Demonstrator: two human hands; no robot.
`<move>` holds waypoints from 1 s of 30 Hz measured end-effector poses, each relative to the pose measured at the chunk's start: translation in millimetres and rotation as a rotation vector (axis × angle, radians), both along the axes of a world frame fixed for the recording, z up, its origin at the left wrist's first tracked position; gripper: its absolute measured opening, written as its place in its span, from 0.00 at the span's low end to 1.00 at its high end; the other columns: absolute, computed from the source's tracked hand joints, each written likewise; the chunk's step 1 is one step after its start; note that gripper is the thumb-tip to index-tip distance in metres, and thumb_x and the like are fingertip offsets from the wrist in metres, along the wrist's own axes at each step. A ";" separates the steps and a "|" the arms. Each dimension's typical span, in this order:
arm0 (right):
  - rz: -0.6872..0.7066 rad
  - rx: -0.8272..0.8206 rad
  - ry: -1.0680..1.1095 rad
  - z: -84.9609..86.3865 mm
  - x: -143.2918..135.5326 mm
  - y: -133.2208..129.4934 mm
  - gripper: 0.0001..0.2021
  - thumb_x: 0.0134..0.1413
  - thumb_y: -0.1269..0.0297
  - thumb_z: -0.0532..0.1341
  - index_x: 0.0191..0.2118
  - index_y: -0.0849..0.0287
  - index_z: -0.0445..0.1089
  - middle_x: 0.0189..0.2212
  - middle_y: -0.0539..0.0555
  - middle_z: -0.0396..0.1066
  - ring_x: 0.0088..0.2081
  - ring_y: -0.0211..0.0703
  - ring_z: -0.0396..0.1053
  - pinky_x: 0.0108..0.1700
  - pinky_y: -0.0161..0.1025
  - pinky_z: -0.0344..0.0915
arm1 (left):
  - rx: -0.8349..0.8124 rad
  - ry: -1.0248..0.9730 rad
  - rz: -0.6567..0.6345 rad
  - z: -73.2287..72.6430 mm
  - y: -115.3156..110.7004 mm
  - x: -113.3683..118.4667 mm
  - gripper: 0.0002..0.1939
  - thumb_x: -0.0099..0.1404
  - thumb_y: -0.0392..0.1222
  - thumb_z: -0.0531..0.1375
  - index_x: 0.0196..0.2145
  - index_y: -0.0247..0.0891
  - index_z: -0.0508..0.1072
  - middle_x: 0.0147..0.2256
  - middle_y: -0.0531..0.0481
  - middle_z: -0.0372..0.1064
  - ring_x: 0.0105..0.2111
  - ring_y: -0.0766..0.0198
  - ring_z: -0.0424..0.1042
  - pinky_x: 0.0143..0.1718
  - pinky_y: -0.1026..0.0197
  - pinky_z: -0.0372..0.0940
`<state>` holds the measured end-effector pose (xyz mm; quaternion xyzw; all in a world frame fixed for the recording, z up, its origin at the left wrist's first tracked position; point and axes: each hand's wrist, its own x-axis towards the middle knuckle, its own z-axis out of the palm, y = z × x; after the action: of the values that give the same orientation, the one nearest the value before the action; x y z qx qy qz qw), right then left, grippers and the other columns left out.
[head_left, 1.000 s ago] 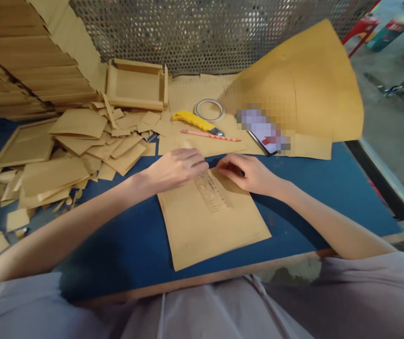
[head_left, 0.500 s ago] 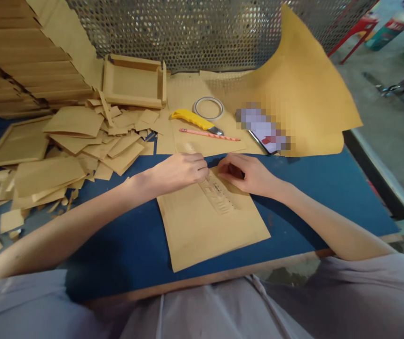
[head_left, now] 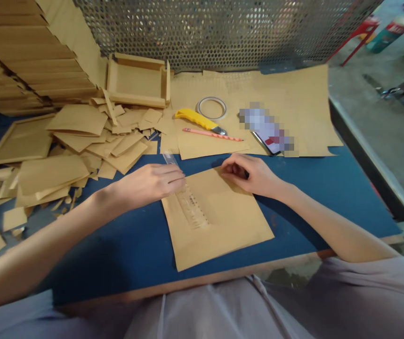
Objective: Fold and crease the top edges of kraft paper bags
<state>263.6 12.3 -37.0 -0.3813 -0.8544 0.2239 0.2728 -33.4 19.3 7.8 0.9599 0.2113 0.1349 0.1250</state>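
My left hand [head_left: 165, 181] is closed around the upper part of a clear plastic ruler [head_left: 193, 209], which slants across the left side of a brown card sheet [head_left: 226, 212]. The ruler's upper tip sticks out past my fingers, over the blue table. At the sheet's upper right corner, my right hand [head_left: 247, 172] is curled, with thumb and fingertips pinching the edge. That corner is hidden beneath the hand. Beyond my hands lie a yellow utility knife [head_left: 197, 118], a pink pencil [head_left: 212, 134] and a roll of tape [head_left: 212, 108].
A phone [head_left: 267, 132], partly blurred out, rests on a large brown sheet [head_left: 301, 103] at the back. Card scraps [head_left: 78, 141] cover the table's left side, with an open card tray [head_left: 138, 82] behind them. A tall card stack [head_left: 28, 56] and perforated metal panel [head_left: 205, 33] stand behind.
My left hand has moved left, carrying the ruler toward the sheet's left side. The large brown sheet behind the phone, curled up before, now lies flat. My right hand has hardly moved.
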 end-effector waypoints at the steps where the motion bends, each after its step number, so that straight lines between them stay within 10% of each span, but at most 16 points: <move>1: 0.000 -0.001 0.001 -0.3 0.2 -0.1 0.04 0.60 0.65 0.61 0.38 0.59 0.68 0.28 0.50 0.68 0.27 0.35 0.64 0.30 0.33 0.62 | -0.014 0.014 -0.035 1.3 -1.8 -4.4 0.24 0.70 0.35 0.45 0.49 0.58 0.75 0.43 0.53 0.78 0.45 0.57 0.75 0.44 0.52 0.74; 10: -0.011 -0.027 0.005 -3.2 2.2 -0.7 0.06 0.60 0.62 0.61 0.40 0.58 0.68 0.30 0.51 0.69 0.27 0.36 0.65 0.30 0.35 0.62 | -0.128 0.058 0.015 1.3 -20.3 -52.3 0.33 0.66 0.34 0.47 0.64 0.64 0.55 0.53 0.58 0.72 0.54 0.56 0.71 0.55 0.48 0.70; 19: -0.002 -0.083 -0.033 2.5 1.2 -0.5 0.06 0.60 0.62 0.61 0.41 0.57 0.68 0.30 0.52 0.69 0.29 0.38 0.67 0.32 0.37 0.65 | -0.103 0.077 0.048 -15.2 -32.0 -96.3 0.27 0.69 0.35 0.46 0.62 0.52 0.63 0.58 0.58 0.66 0.59 0.63 0.66 0.61 0.54 0.62; 26: 0.017 0.004 -0.249 16.8 0.5 2.7 0.18 0.55 0.49 0.64 0.46 0.54 0.66 0.48 0.62 0.67 0.55 0.60 0.64 0.57 0.57 0.61 | 0.074 0.067 0.107 -3.5 -38.1 -77.7 0.21 0.66 0.31 0.51 0.51 0.48 0.74 0.51 0.52 0.74 0.52 0.56 0.73 0.57 0.45 0.67; 30: -0.015 -0.086 -0.313 19.8 -2.1 10.5 0.25 0.48 0.44 0.67 0.45 0.55 0.65 0.46 0.61 0.68 0.51 0.60 0.66 0.53 0.57 0.63 | 0.015 -0.048 0.215 -4.4 -36.0 -47.3 0.16 0.69 0.33 0.52 0.49 0.39 0.75 0.49 0.45 0.75 0.51 0.57 0.73 0.56 0.49 0.68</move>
<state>261.5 22.9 -17.2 -0.4294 -0.8732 0.1962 0.1212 -80.7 -16.6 3.4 0.9291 0.3090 0.1722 0.1079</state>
